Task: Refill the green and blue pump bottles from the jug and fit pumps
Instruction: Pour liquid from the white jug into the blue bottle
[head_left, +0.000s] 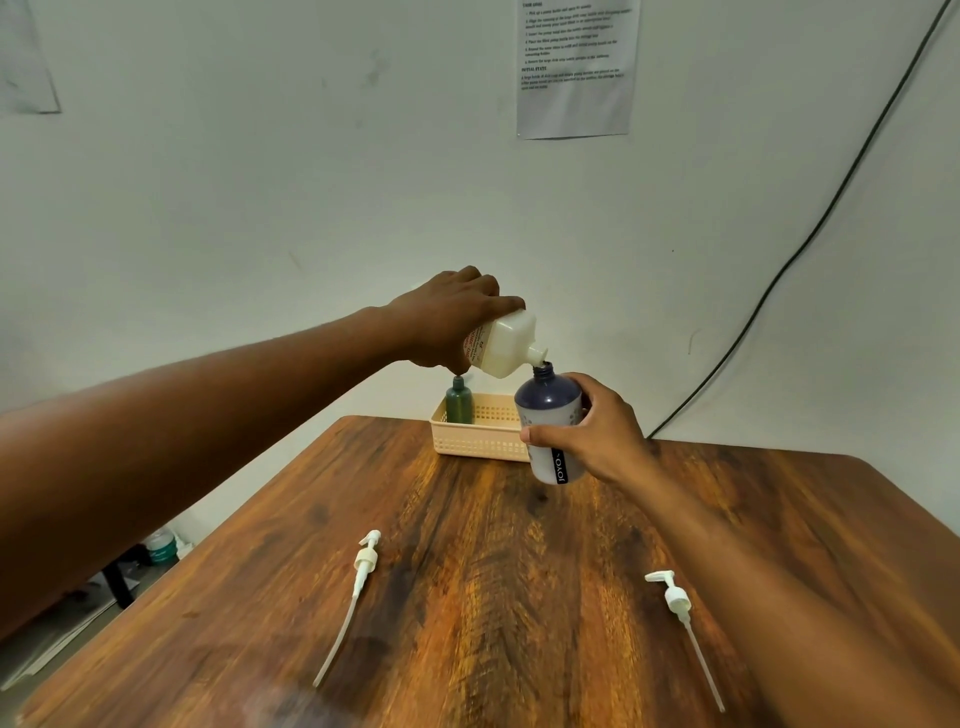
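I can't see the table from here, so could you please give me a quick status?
Left hand grips jug, tilted, spout at blue bottle mouth. Right hand holds blue bottle. Green bottle in basket; both pumps on table. Nothing blocking.

Soft, even indoor light, slightly dim. Warm sheen along tabletop (519, 597) centre. Shadows faint. Wide-angle bending at edges, cable (810, 228) curving. Near tabletop edge blurred; wall notice (574, 67) text unreadable.
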